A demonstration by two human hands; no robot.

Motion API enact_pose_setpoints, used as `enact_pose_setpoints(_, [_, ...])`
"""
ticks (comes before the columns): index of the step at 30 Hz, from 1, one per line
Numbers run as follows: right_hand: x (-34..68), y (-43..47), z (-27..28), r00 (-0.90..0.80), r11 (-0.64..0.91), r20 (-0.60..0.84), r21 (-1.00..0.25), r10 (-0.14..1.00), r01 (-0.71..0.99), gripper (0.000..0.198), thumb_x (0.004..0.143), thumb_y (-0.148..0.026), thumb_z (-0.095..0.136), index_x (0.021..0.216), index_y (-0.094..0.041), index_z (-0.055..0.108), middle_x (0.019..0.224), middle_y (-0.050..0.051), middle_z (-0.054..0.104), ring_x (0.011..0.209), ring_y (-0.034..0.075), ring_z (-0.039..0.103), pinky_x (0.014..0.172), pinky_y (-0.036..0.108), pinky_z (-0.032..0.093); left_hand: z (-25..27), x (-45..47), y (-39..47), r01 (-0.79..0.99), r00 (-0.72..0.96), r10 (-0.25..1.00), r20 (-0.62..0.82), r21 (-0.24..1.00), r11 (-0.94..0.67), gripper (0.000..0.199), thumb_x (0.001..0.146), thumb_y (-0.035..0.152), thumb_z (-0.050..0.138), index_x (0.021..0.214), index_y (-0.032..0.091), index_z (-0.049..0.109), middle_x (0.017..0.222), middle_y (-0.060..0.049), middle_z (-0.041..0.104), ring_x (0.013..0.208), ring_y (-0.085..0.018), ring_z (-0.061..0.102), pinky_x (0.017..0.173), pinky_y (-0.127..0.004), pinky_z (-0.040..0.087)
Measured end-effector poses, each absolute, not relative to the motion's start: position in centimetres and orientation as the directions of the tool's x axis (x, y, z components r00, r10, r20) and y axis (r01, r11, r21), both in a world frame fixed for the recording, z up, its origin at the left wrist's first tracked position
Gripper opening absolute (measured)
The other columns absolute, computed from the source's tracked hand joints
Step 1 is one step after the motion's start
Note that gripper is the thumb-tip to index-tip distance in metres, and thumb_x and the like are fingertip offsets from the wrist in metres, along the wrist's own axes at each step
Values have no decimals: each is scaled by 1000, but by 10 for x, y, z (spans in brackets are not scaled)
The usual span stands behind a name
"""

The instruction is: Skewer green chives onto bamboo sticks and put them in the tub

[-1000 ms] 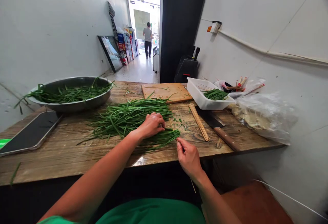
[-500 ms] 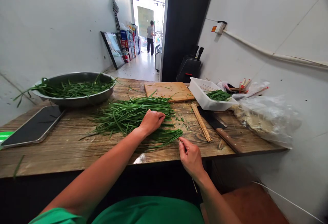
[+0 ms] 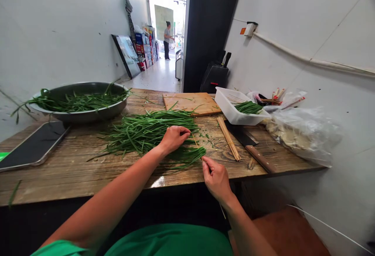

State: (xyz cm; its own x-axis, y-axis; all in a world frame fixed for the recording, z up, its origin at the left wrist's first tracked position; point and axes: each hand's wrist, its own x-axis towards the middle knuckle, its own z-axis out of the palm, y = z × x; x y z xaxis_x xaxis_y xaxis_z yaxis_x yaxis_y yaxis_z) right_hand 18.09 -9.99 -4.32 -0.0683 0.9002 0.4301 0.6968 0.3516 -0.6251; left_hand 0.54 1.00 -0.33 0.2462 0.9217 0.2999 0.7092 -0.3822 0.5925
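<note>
A heap of long green Chinese chives lies on the wooden table, with a smaller bunch of chives nearer me. My right hand pinches a thin bamboo skewer at the cut ends of this bunch; the skewer's tail hangs below the hand. The skewer's upper end slants up towards my left hand. Above the bunch, my left hand is closed, thumb against fingers, close to the skewer's tip. Whatever sits in its pinch is hidden. A bundle of bamboo skewers lies to the right.
A metal basin of chives stands left, near a phone-like dark slab. At the back are a cutting board and a white tub. A cleaver and a plastic bag lie right. A person stands far off.
The skewer's upper end has tipped left, closer to my left fingertips. Both hands have otherwise barely moved. The view has shifted slightly, and the distant person has turned.
</note>
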Motion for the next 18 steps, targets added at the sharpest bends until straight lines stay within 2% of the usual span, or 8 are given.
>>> enact_pose_setpoints(4, [181,-99,-43,-71,354,430,-627,900,694,29,82,-23,41,99,-16,64,84,6,70,63,16,65,56,23,48,-2,7,10,698,250,928,275,613,-370,26,72,28,49,88,19,67,81,0,68,70,-13,59,68,-21,43])
enact_pose_setpoints(12, [181,-100,-42,-68,348,427,-625,902,698,28,82,-23,41,95,-17,66,83,6,70,68,17,66,61,22,49,-1,6,9,692,264,928,263,618,-372,23,71,28,51,82,19,68,78,1,68,70,-13,59,68,-22,44])
enact_pose_setpoints(18, [181,-100,-41,-76,344,418,-615,905,710,29,82,-21,41,99,-16,64,87,8,70,72,19,66,64,25,50,-5,5,11,699,294,897,330,566,-437,19,72,27,52,81,20,68,78,0,68,72,-13,58,70,-23,43])
